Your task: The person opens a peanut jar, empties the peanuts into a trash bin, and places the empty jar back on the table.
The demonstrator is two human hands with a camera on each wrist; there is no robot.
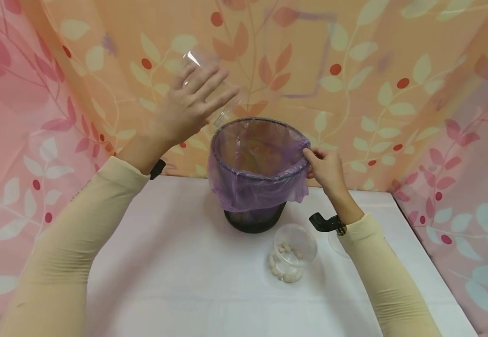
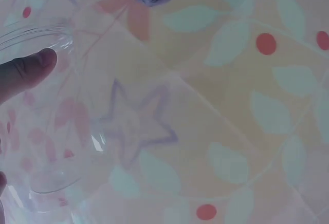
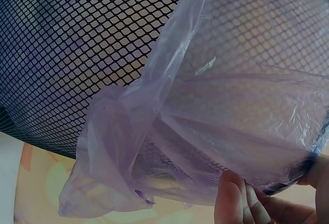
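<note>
My left hand (image 1: 193, 100) is raised at the upper left of the bin and holds a clear plastic cup (image 1: 193, 58), tilted with its rim toward the bin. In the left wrist view, the thumb lies on the side of the cup (image 2: 56, 157) just below its rim. A black mesh waste bin (image 1: 252, 220) stands near the back, lined with a thin purple bag (image 1: 244, 194) folded over its edge. At the bin's right edge, my right hand (image 1: 328, 171) pinches the bag and rim. The right wrist view shows its fingers (image 3: 231, 198) against the bag (image 3: 216, 116).
In front of the bin, a clear round tub (image 1: 298, 241) stands on the white table (image 1: 176, 271), with several small pale lumps (image 1: 286, 274) in or around its base. A clear round piece (image 1: 337, 244) lies partly under my right wrist. Patterned cloth (image 1: 395, 103) hangs behind and at both sides.
</note>
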